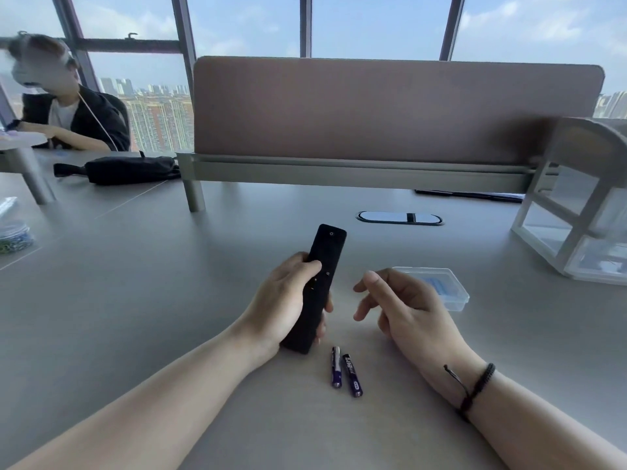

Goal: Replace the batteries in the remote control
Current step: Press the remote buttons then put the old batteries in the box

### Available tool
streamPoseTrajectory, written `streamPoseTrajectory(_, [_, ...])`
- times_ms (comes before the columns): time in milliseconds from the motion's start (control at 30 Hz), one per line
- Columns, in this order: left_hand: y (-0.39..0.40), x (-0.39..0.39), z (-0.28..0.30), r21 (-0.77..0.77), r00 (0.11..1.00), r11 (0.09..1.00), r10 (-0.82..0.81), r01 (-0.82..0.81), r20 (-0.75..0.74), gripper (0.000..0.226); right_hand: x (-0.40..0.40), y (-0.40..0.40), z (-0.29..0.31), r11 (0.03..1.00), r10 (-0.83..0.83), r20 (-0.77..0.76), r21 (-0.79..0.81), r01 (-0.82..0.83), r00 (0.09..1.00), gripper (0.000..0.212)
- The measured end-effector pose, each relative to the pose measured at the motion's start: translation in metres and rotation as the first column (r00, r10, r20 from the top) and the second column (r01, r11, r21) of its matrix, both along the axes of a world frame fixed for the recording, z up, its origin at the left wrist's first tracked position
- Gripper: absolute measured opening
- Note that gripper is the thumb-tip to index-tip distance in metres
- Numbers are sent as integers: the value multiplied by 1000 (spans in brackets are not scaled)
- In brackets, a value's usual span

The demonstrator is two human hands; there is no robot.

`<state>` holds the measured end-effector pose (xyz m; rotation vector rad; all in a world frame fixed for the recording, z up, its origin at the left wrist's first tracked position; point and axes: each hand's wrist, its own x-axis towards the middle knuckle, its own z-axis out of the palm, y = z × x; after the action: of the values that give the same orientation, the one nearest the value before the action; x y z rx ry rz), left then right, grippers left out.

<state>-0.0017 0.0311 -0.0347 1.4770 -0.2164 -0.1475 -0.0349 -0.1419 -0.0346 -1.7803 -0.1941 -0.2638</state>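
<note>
The left hand (288, 296) grips a slim black remote control (317, 286), button side up, above the desk (135, 283). The right hand (407, 310) hovers empty, fingers loosely curled. Two purple batteries (344, 371) lie just beside; their print is unreadable.

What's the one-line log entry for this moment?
left hand: grips remote, buttons up | right hand: open, empty | two batteries: on desk
</note>
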Motion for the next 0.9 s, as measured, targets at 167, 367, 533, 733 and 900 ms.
streamPoseTrajectory(167, [-1,0,1,-70,994,991,110,-110,-12,41,-2,0,1,999,18,-21,-36,-19,1000,46])
streamPoseTrajectory(367, [5,3,3,-40,981,980,195,-194,18,44,-2,3,2,997,25,-42,-78,-28,999,47])
streamPoseTrajectory(533, [7,7,3,14,957,957,289,-289,29,42,-3,3,2,993,54,-63,-102,-60,997,40])
streamPoseTrajectory(733, [8,11,-3,317,917,860,369,-399,151,28,-7,-2,2,871,179,-135,-438,-221,974,38])
streamPoseTrajectory(900, [11,6,-11,723,890,520,243,-455,385,75,-12,-4,6,719,249,-162,-630,-294,955,73])
